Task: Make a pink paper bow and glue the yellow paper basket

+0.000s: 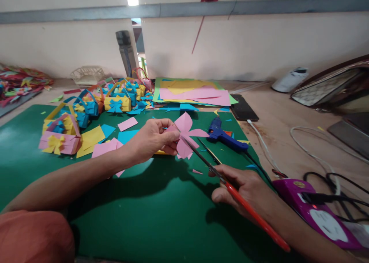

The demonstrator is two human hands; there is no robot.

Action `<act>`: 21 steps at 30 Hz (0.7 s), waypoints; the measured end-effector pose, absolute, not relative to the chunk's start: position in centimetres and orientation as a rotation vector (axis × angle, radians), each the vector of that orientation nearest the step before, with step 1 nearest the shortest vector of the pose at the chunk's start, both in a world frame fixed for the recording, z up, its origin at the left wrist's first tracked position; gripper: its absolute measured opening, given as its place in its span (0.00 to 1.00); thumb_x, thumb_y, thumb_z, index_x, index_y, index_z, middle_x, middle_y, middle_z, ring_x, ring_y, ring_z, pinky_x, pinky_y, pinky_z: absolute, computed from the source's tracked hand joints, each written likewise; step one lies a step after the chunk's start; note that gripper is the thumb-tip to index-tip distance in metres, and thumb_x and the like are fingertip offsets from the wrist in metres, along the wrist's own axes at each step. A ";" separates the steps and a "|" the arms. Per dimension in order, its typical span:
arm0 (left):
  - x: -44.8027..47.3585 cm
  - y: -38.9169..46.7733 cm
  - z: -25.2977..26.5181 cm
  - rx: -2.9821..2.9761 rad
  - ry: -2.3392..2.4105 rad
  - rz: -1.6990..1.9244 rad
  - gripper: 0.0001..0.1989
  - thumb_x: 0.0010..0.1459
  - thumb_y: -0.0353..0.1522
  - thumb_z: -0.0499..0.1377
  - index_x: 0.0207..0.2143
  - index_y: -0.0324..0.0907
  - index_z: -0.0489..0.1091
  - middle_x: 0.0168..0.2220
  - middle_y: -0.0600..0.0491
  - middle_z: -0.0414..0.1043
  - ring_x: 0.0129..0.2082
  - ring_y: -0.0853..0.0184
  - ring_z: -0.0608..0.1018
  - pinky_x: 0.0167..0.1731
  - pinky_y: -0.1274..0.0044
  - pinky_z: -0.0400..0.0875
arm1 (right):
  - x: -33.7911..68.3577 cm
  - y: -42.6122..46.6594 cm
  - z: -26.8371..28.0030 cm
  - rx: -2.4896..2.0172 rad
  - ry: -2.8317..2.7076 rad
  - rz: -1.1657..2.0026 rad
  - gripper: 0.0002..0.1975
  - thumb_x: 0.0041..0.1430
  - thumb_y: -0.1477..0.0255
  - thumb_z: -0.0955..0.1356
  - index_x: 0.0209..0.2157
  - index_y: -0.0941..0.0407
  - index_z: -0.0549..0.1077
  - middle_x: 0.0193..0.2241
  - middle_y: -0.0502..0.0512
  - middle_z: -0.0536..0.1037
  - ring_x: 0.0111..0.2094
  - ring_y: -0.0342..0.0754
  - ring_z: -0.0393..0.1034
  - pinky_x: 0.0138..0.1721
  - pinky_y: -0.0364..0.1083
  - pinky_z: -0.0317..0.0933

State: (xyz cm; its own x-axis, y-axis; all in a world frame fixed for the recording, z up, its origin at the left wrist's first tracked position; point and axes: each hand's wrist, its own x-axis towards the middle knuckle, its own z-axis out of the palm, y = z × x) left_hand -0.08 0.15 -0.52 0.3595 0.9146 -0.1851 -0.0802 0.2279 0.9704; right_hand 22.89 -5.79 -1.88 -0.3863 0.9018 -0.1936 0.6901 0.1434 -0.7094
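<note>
My left hand (157,138) pinches a pink paper cutout (184,125) with petal-like lobes, holding it up over the green mat. In my right hand (245,190) is a pair of scissors (242,201) with red handles. Their blades are spread, and the upper one reaches the middle of the pink cutout between two lobes. Beyond the scissors lies a blue glue gun (226,136). Small pink scraps (197,172) rest on the mat below the cutout. Behind my left wrist are pink paper pieces (106,148) and a yellow sheet (90,138).
Several small paper baskets (62,140) with bows stand at the left on the green mat (138,213). Coloured sheets (196,94) are stacked at the back beside a phone (244,107). A purple power strip (317,213) with cables sits at right. A dark bottle (125,53) stands by the wall.
</note>
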 end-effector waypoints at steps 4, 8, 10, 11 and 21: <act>-0.1 0.2 -0.5 1.114 0.964 0.853 0.07 0.52 0.28 0.60 0.24 0.38 0.64 0.21 0.56 0.71 0.21 0.74 0.75 0.25 0.81 0.75 | 22.9 -5.7 -1.9 -1.541 -2.135 1.110 0.09 0.48 0.63 0.69 0.30 0.52 0.71 0.15 0.43 0.59 0.17 0.40 0.50 0.18 0.41 0.48; -0.1 0.2 -0.6 1.122 0.955 0.854 0.07 0.53 0.29 0.60 0.24 0.39 0.64 0.21 0.55 0.72 0.21 0.74 0.75 0.25 0.81 0.75 | 22.9 -5.7 -1.9 -1.518 -2.119 1.092 0.09 0.47 0.62 0.69 0.29 0.52 0.71 0.15 0.42 0.58 0.17 0.40 0.49 0.17 0.41 0.46; -0.1 0.2 -0.6 1.132 0.951 0.856 0.07 0.53 0.29 0.60 0.24 0.39 0.64 0.21 0.55 0.72 0.21 0.74 0.75 0.25 0.81 0.75 | 22.9 -5.7 -2.0 -1.523 -2.110 1.096 0.09 0.47 0.63 0.70 0.28 0.53 0.71 0.15 0.42 0.58 0.17 0.39 0.49 0.17 0.41 0.46; -0.1 0.2 -0.6 1.136 0.953 0.856 0.07 0.53 0.29 0.60 0.24 0.39 0.64 0.21 0.55 0.72 0.21 0.74 0.75 0.25 0.81 0.75 | 22.9 -5.7 -2.0 -1.524 -2.112 1.098 0.09 0.47 0.63 0.70 0.28 0.53 0.70 0.15 0.42 0.58 0.17 0.39 0.49 0.17 0.41 0.46; -0.2 0.1 -0.3 1.208 0.963 0.879 0.08 0.52 0.30 0.60 0.24 0.39 0.63 0.22 0.55 0.72 0.21 0.72 0.76 0.24 0.81 0.74 | 23.1 -5.8 -1.4 -1.515 -2.079 1.439 0.12 0.46 0.71 0.69 0.35 0.52 0.66 0.15 0.39 0.61 0.14 0.37 0.52 0.15 0.38 0.48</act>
State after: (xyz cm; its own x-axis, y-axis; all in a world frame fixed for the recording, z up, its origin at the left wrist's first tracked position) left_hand -0.20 0.11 -0.32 0.3515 0.9278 -0.1253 -0.0399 0.1486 0.9881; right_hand 23.08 -5.80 -1.42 -0.4581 0.8123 -0.3611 0.6241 0.0046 -0.7813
